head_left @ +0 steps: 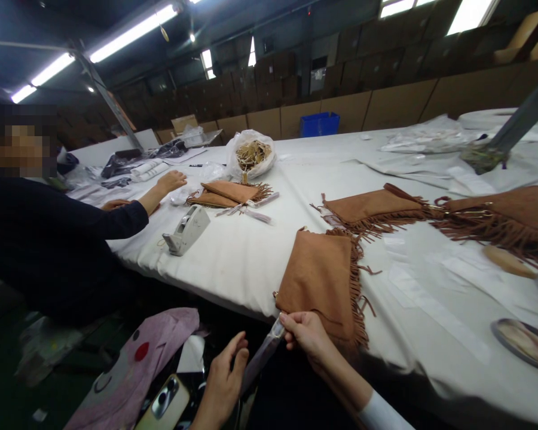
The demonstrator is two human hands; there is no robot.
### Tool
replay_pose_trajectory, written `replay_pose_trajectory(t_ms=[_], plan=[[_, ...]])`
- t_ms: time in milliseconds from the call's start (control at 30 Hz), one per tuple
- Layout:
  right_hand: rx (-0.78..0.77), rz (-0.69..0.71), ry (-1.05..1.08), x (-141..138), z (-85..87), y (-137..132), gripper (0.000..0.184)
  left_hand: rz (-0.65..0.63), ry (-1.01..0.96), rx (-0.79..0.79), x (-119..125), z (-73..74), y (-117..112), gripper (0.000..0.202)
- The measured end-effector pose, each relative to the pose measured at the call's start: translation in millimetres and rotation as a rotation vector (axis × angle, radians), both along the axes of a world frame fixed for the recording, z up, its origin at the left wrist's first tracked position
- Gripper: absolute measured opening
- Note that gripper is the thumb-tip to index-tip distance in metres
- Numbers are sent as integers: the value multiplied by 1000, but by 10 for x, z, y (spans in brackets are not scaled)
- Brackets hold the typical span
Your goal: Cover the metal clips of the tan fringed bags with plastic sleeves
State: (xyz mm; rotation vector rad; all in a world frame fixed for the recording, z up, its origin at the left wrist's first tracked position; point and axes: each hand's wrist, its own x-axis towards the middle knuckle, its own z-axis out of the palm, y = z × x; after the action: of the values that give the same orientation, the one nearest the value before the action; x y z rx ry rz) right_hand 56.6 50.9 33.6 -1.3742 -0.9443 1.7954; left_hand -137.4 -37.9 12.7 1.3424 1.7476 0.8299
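My right hand pinches the upper end of a narrow, clear plastic-wrapped strip at the table's front edge. The strip slants down and leftward, its lower end passing close beside my left hand. That hand has its thumb and fingers apart, with nothing visible between them. Just beyond my right hand, a brown suede-like fringed bag lies flat, its fringe to the right. Another fringed bag lies behind it, and a larger brown fringed piece is at the far right.
A tape dispenser stands near the front edge, before a stack of brown pouches. Behind them sits a plastic bag of tan stringy material. A co-worker's arm reaches in from the left. A phone and pink cloth lie below.
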Motion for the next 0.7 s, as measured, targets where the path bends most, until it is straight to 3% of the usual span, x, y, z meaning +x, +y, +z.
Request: replay_pose_trajectory(t_ms=[100, 167, 267, 400, 600, 700], plan=[[21, 22, 0, 32, -12, 2, 36, -42, -301, -26, 338, 181, 330, 51], [37, 31, -4, 58, -25, 4, 37, -56, -469, -78, 559, 220, 460, 47], [49, 39, -36, 89, -51, 1, 38, -5, -618, -154, 719, 185, 494, 44], [46, 50, -75, 113, -81, -2, 38, 57, -793, -236, 698, 156, 435, 41], [76, 133, -17, 106, -111, 11, 47, 138, -772, -195, 757, 203, 451, 40], [94, 149, 29, 155, -36, -52, 51, 160, -741, -170, 783, 193, 468, 42]])
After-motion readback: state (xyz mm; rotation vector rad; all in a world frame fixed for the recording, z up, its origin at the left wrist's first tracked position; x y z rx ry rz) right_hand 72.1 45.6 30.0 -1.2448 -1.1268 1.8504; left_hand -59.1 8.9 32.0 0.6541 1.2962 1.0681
